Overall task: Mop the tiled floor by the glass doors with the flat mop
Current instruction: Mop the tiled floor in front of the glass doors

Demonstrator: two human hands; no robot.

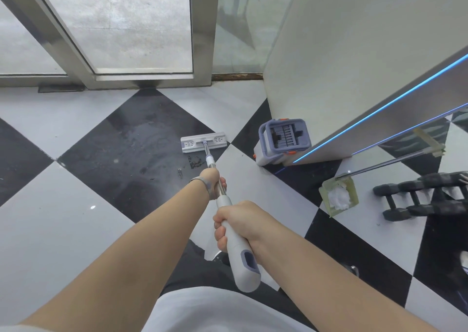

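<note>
Head view, floor by the doors. Item: white-and-grey flat mop with a steel shaft and plastic grip [204, 143], its rectangular head lying flat on the right corner of a large black diamond tile [126, 149], well short of the metal-framed glass doors [141, 27] at the far side; flat contact presumably keeps the whole pad wiping. Item: left hand [211, 183], farther along, wrapped tight around the bare steel section, a grey band at the wrist; this forward hold likely steers and presses the head. Item: right hand [239, 224], nearer the body, fingers closed fast around the white plastic grip, the purple-holed butt end projecting toward the person; the rear hold probably supplies push and pull. Item: dark smears and a wet sheen on the black tile, one dirty patch [195, 162] just near-side of the mop head, suggesting this tile is the present work area. Item: grey-blue plastic wringer bucket with orange clips [282, 141], set on the floor to the right against the white wall panel [342, 53], kept close for rinsing yet clear of the stroke path. Item: black dumbbells [415, 197], far right, well apart from the mop.
</note>
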